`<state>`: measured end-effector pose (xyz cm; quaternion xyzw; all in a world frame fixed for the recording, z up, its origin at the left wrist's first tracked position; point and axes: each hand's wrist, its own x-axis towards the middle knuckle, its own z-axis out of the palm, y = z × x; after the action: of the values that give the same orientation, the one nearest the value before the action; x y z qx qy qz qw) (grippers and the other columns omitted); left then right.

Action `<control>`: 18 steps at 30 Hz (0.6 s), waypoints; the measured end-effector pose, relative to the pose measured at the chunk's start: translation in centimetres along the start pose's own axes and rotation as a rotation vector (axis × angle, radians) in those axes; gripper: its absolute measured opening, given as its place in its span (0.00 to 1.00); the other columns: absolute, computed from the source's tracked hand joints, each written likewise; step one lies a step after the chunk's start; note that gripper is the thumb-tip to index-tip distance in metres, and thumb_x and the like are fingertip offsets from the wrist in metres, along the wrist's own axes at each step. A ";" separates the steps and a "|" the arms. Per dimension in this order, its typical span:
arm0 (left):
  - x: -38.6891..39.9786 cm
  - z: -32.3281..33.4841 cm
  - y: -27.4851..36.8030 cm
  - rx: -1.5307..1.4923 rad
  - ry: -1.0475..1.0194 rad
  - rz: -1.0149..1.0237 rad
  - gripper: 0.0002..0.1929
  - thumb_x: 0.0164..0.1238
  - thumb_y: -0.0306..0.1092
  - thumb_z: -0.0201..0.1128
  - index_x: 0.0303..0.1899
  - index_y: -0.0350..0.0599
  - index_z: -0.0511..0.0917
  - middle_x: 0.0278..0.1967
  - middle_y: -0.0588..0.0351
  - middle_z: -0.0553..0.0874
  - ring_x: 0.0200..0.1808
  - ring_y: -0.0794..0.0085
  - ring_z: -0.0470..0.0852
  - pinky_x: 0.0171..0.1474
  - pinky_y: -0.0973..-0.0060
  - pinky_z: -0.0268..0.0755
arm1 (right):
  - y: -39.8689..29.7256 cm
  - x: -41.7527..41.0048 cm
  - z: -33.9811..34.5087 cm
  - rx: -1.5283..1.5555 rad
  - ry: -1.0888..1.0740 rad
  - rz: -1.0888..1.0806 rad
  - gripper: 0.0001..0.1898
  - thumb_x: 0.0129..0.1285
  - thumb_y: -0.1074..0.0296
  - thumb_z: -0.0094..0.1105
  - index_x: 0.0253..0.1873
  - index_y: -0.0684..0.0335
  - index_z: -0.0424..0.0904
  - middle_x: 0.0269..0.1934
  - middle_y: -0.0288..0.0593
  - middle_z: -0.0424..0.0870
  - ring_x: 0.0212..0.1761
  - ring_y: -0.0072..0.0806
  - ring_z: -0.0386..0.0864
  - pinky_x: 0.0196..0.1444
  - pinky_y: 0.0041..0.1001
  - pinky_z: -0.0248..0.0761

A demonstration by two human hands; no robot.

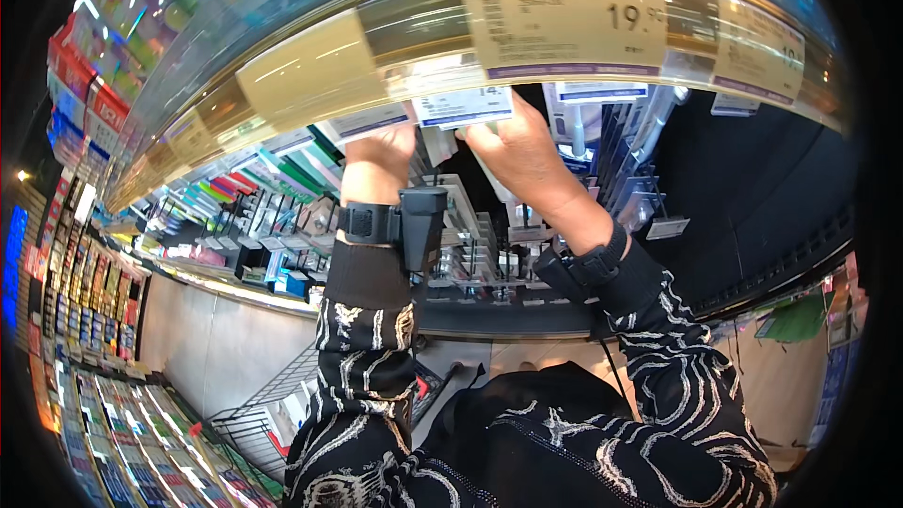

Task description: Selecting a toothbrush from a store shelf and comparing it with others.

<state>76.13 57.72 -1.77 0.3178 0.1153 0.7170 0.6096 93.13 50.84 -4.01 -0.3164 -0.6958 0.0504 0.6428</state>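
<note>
Both my hands reach up to a store display, just below a shelf edge with a clear price rail (pixel 416 28). My left hand (pixel 384 144) is partly hidden by the rail and a hanging price tag; its fingers are out of sight. My right hand (pixel 511 144) has curled fingers behind a white price tag (pixel 462 107); what it touches cannot be made out. Below and between the hands, packaged goods hang on hooks (pixel 462 226). Right of my right hand hang long blue-and-white packs (pixel 578 127). Each wrist wears a black strap with a device.
A wire shopping cart (pixel 261 402) stands at the lower left, by my left sleeve. More hooked packages (pixel 282 215) line the display on the left. Stocked shelves (pixel 92 282) rise across the aisle. A black panel (pixel 741 183) is on the right, a green item (pixel 797 317) beyond it.
</note>
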 end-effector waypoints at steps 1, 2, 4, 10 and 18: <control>-0.1 0.7 -0.3 0.054 0.025 -0.011 0.27 0.81 0.53 0.44 0.69 0.46 0.71 0.69 0.50 0.75 0.69 0.55 0.72 0.72 0.53 0.64 | 0.0 0.0 -0.3 -0.036 -0.029 0.007 0.10 0.57 0.78 0.55 0.43 0.70 0.69 0.38 0.61 0.77 0.43 0.60 0.77 0.45 0.48 0.71; -0.1 0.9 -0.5 0.049 0.029 -0.004 0.27 0.81 0.53 0.44 0.69 0.46 0.71 0.69 0.50 0.75 0.69 0.55 0.72 0.72 0.53 0.64 | -0.1 0.0 -0.5 -0.058 -0.039 0.027 0.11 0.57 0.78 0.55 0.45 0.71 0.70 0.40 0.62 0.78 0.44 0.61 0.77 0.47 0.47 0.72; 0.0 0.8 -0.5 -0.026 -0.056 -0.058 0.25 0.80 0.52 0.46 0.66 0.44 0.72 0.66 0.46 0.77 0.66 0.54 0.75 0.71 0.53 0.66 | -0.5 0.2 -0.7 -0.074 -0.058 0.035 0.13 0.57 0.77 0.55 0.47 0.71 0.71 0.42 0.62 0.78 0.46 0.61 0.77 0.48 0.47 0.73; 0.2 -2.6 0.0 -0.419 -0.423 -0.207 0.23 0.81 0.48 0.48 0.64 0.42 0.73 0.62 0.45 0.79 0.63 0.52 0.77 0.67 0.52 0.72 | -1.7 0.7 -0.6 -0.129 -0.159 0.101 0.18 0.56 0.77 0.54 0.53 0.70 0.76 0.49 0.60 0.79 0.51 0.59 0.78 0.53 0.44 0.75; -1.6 1.1 -1.1 -0.041 0.011 -0.007 0.19 0.84 0.42 0.46 0.64 0.41 0.72 0.63 0.48 0.79 0.62 0.56 0.80 0.67 0.57 0.74 | -0.9 0.6 -1.0 -0.285 -0.225 -0.106 0.14 0.55 0.78 0.57 0.49 0.71 0.79 0.49 0.58 0.80 0.50 0.54 0.79 0.53 0.41 0.75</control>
<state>77.80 56.21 -2.03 0.3009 0.1051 0.7189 0.6178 93.77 50.14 -2.89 -0.3595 -0.7789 -0.0474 0.5116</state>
